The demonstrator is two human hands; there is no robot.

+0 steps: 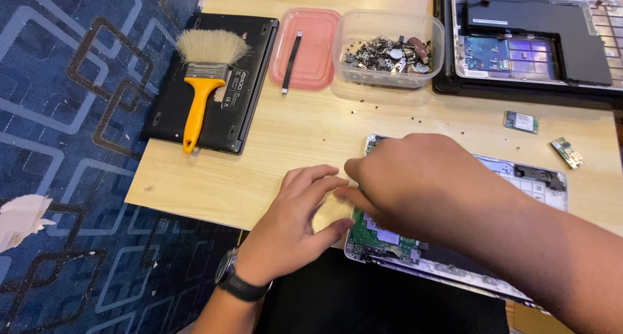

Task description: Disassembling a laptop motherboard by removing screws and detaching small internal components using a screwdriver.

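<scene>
Head view: left hand lies released at seven o'clock, right hand pinches something unseen over the opened laptop, risking flexing its green board.

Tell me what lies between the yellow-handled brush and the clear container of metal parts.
In the head view, a pink lid carrying a thin black strip lies between the brush and the container.

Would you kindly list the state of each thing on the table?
Opened laptop chassis: cover off, green board exposed.
Left hand: open, fingertips at the chassis edge.
Right hand: resting on the board.
Clear tub: lidless, holding metal parts.
Pink lid: off, beside the tub.
Paintbrush: lying on the black cover.
</scene>
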